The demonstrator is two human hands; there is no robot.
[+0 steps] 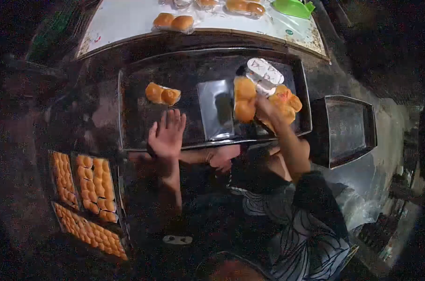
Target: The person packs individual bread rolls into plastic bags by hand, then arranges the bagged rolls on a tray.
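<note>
My left hand [167, 136] is spread over the front edge of a large dark tray [184, 58], palm showing and nothing in it. Just beyond its fingertips lies a joined pair of buns [162, 94]. My right hand [266, 108] is at the tray's right side, between a taller piece of joined buns [245, 99] and a pile of buns [287, 107]; its fingers are partly hidden, and what they hold cannot be made out. Clear plastic bags [216, 110] lie flat in the middle of the tray. White printed packets [265, 71] rest behind the buns.
A white table [123, 25] behind the tray carries bagged buns [173, 21] and a green plastic scoop [293, 8]. An empty-looking dark tray [350, 129] stands at right. Trays of baked buns [97, 185] lie at lower left.
</note>
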